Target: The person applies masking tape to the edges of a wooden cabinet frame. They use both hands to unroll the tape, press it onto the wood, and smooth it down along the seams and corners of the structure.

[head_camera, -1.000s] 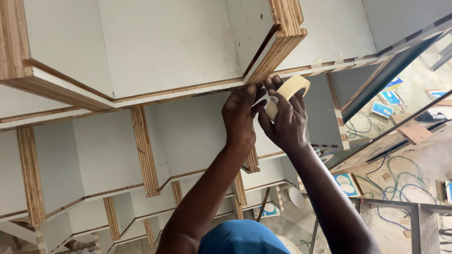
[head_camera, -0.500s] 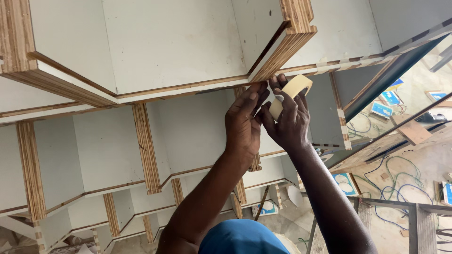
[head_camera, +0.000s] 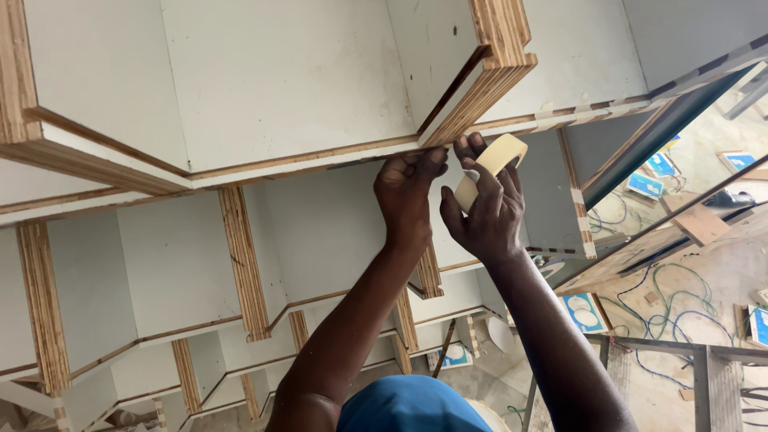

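Note:
My right hand [head_camera: 482, 214] grips a roll of cream masking tape [head_camera: 494, 165] just under the corner where a plywood divider [head_camera: 480, 84] meets the white shelf board [head_camera: 264, 80]. My left hand [head_camera: 406, 196] is beside it, fingertips curled and pressed up against the shelf's plywood front edge [head_camera: 304, 164]. Whether a strip of tape runs between the two hands is hidden by the fingers. Both forearms reach up from the bottom of the view.
White panels with bare plywood edges form a stepped shelving unit [head_camera: 240, 264] filling the left and middle. Short tape pieces mark the joint at upper right [head_camera: 560, 116]. Far below on the right lie cables [head_camera: 664, 320], blue-and-white packets [head_camera: 584, 308] and a metal frame [head_camera: 688, 352].
Both hands have moved slightly up toward the shelf edge. The left fingertips now press against the plywood edge, and the tape roll sits closer under the divider corner.

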